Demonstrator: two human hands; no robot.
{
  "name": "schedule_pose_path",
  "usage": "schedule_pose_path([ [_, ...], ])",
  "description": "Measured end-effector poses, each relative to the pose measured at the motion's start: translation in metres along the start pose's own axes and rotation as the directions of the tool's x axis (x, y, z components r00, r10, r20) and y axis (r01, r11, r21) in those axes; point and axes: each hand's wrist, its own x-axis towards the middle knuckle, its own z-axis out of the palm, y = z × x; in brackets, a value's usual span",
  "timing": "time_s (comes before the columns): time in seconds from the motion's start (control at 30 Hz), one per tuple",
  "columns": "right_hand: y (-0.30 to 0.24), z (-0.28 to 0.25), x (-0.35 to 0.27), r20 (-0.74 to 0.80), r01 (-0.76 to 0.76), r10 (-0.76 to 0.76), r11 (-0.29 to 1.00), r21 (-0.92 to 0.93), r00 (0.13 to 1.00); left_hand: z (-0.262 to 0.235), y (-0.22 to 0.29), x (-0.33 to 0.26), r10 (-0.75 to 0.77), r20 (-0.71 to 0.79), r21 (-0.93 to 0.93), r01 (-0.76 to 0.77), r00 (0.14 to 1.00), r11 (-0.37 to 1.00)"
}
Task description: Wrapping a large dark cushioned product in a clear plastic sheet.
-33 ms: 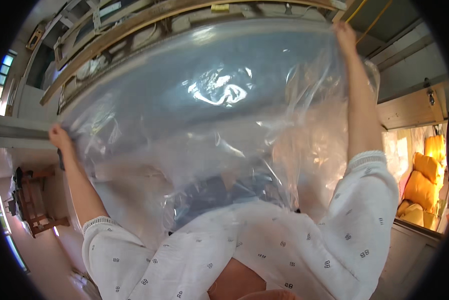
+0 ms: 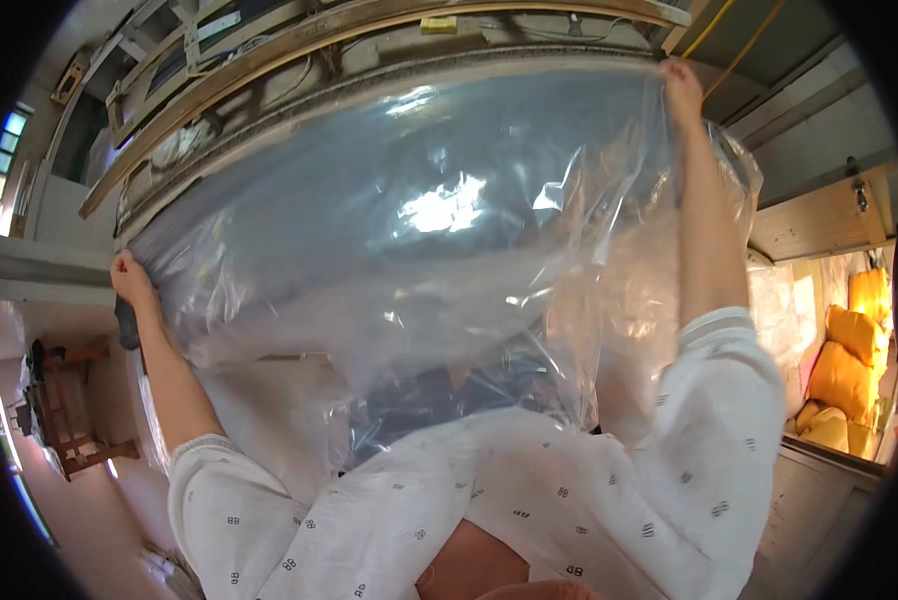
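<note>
Plastic sheeting point(image 2: 339, 190), clear, broad and wrinkled, spans the widely parted left hand point(image 2: 133, 277) and right hand point(image 2: 682, 92), each pinching its far edge, apparently mid-spreading, the next move likely needing even tension.

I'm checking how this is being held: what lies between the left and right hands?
In the head view, a clear plastic sheet spans from the left hand to the right hand, wrinkled and shiny.
</note>
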Motion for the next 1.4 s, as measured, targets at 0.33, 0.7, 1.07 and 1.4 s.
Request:
schedule_pose_path([
  [0.33,0.003,0.007,0.006,0.059,-0.037,0.024,0.973,0.227,0.998,0.088,0.001,0.039,-0.097,0.213,-0.36,0.17,0.972,0.917],
  [0.7,0.005,0.011,0.017,-0.174,0.081,-0.104,0.987,-0.136,0.979,0.072,0.051,0.031,-0.195,0.275,-0.321,0.282,0.941,0.904],
  [1.07,0.013,0.014,0.025,-0.201,0.06,-0.063,0.998,-0.019,0.978,0.054,-0.019,0.055,-0.432,0.212,-0.602,0.465,0.877,0.649],
  [1.4,0.009,0.019,0.032,-0.144,0.261,-0.269,0.963,-0.073,0.952,0.045,-0.016,0.047,-0.408,0.096,-0.33,0.415,0.908,0.848],
])
